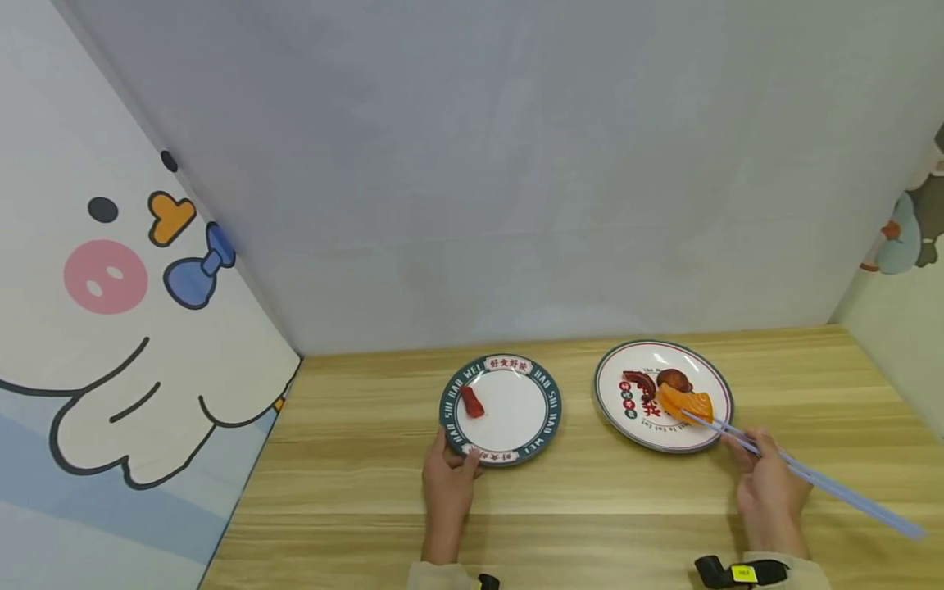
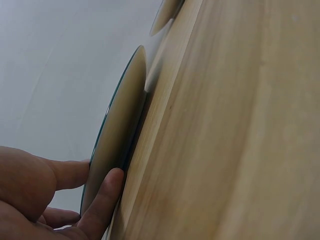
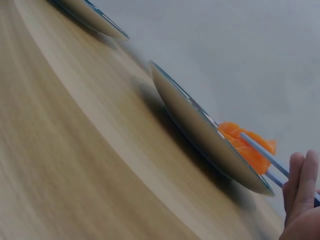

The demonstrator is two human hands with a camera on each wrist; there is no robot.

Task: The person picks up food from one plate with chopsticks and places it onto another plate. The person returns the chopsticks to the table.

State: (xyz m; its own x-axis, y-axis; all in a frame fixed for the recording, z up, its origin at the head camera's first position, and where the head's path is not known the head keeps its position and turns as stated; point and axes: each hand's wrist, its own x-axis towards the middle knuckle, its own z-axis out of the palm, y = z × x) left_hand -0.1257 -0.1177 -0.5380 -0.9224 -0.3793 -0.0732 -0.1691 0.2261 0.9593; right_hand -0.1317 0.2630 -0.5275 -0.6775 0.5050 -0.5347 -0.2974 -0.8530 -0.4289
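My left hand [image 1: 447, 483] grips the lower-left rim of a green-rimmed plate [image 1: 542, 434], thumb and fingers at its edge in the left wrist view. A small red piece [image 1: 472, 402] lies on that plate's left side. My right hand [image 1: 770, 483] holds pale blue chopsticks [image 1: 848, 494]. Their tips touch an orange salmon-like piece [image 3: 250, 150] at the near right of the second plate [image 1: 612, 360]. Beside it on the same plate are a brown round piece [image 1: 674, 379] and a dark red curled piece [image 1: 640, 383]. Whether the salmon piece is lifted I cannot tell.
Both plates stand towards the back of the wooden table [image 1: 354, 475]. Behind it hangs a grey-white backdrop [image 1: 516, 164]. A cartoon-printed panel [image 1: 44, 344] borders the left side, and another printed wall [image 1: 907, 303] stands at the right.
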